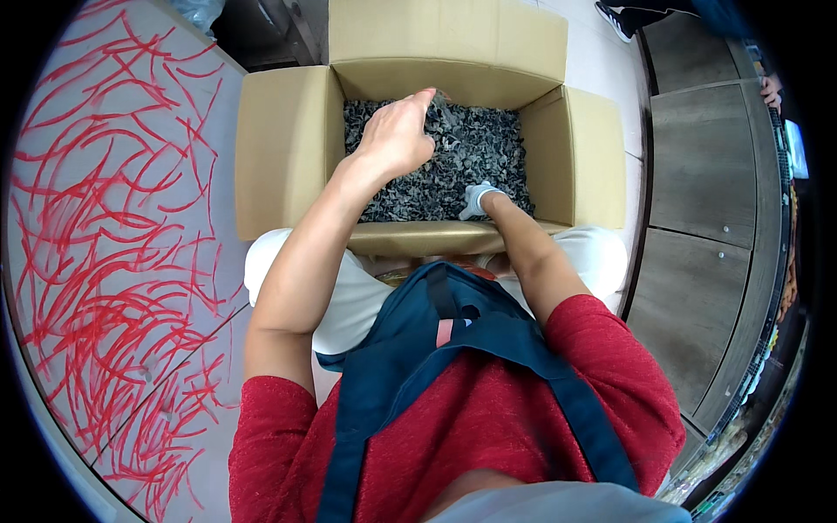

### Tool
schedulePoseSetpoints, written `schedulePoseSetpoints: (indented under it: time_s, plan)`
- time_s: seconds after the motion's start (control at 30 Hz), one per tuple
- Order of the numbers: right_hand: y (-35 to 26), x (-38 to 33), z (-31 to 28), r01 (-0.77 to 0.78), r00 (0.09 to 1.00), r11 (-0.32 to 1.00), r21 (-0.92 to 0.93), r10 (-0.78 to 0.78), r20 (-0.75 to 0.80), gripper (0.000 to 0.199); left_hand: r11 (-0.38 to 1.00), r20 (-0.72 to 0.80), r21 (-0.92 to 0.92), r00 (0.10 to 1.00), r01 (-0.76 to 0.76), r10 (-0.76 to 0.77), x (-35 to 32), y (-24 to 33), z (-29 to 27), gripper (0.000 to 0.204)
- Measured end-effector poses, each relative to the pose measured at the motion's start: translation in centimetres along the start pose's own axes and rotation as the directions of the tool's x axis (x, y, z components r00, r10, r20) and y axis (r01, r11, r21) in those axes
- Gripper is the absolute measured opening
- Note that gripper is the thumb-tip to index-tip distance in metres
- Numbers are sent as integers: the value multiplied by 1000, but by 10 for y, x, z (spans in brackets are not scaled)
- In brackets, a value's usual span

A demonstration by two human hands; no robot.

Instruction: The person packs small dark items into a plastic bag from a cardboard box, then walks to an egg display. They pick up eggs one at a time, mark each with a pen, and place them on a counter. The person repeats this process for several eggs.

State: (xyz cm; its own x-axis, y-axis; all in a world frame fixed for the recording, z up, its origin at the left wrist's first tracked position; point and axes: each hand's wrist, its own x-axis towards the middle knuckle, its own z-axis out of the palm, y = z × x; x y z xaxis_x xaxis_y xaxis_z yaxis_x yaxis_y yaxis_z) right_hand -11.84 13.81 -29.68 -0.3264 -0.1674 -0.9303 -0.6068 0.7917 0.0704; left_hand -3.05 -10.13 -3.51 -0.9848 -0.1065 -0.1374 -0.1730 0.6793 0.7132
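Note:
An open cardboard box (545, 157) stands before me, its flaps folded outward. Dark grey, curled shredded pieces (475, 144) lie across its bottom. My bare left hand (399, 135) is held above their left part with the fingers closed in a pinch. A faint, see-through bit shows by the fingertips, but I cannot make out what it is. My right hand (477, 200) wears a light grey glove and reaches over the box's near wall down to the pieces. Its fingers are small in view and partly hidden, so their grip does not show.
Thin red strips (105, 322) lie scattered over a light grey surface on the left. Grey wood-look cabinet doors (702, 166) line the right side. At the upper right, another person's shoe (615, 22) and hand (771, 91) show. A clear plastic bag (199, 10) sits at the upper left.

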Motion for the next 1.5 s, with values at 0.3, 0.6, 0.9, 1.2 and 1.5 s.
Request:
schedulePoseSetpoints:
  time_s: [0.3,0.6,0.9,1.2,1.5]
  plan:
    - [18,0,15,236,950,954,185,-186,-252,49,1000,-49,-10,999,-2,2,11,-1,1,69]
    - [-13,-193,-105,716,685,247,652,-73,-725,41,995,13,23,995,96,-96,10,-5,1,70]
    - [-7,-221,-141,600,569,721,347,-79,-818,76,998,-5,-5,998,61,-61,4,-4,5,72]
    - [-32,-180,-152,793,333,595,131,-244,-911,54,992,34,-18,991,-127,128,-6,2,-10,67]
    - [0,-236,-176,750,354,598,281,-4,-935,32,944,-262,-38,915,-327,306,-17,14,-26,121]
